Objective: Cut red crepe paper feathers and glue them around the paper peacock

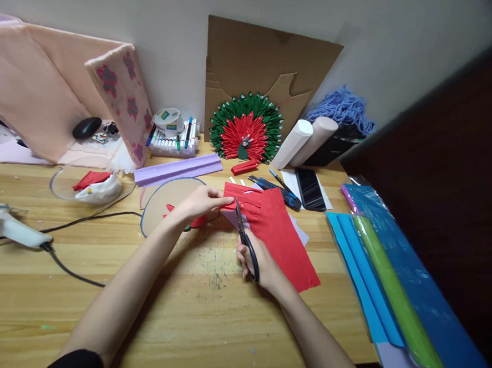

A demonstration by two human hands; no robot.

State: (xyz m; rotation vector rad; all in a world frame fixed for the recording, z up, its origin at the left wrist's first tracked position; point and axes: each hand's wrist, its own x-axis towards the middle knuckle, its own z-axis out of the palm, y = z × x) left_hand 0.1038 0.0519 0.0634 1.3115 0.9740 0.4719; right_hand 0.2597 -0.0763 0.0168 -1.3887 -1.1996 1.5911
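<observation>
A sheet of red crepe paper (286, 239) lies over the table, with slits near its far left end. My left hand (201, 203) pinches the left edge of that paper between thumb and fingers. Black-handled scissors (249, 251) are in my right hand (260, 262), their blades pointing away from me at the paper's edge, close to my left fingertips. Beneath my left hand is a round cardboard disc (157, 201) with a blue rim. Red pieces on the disc are partly hidden by my hand and wrist.
A red and green paper peacock (246, 131) leans on cardboard (274, 58) at the back. A hot glue gun (14, 228) and its cable lie left. A utility knife (279, 192) and phone (310, 189) sit beyond the red paper. Wrapped paper rolls (393, 287) line the right edge.
</observation>
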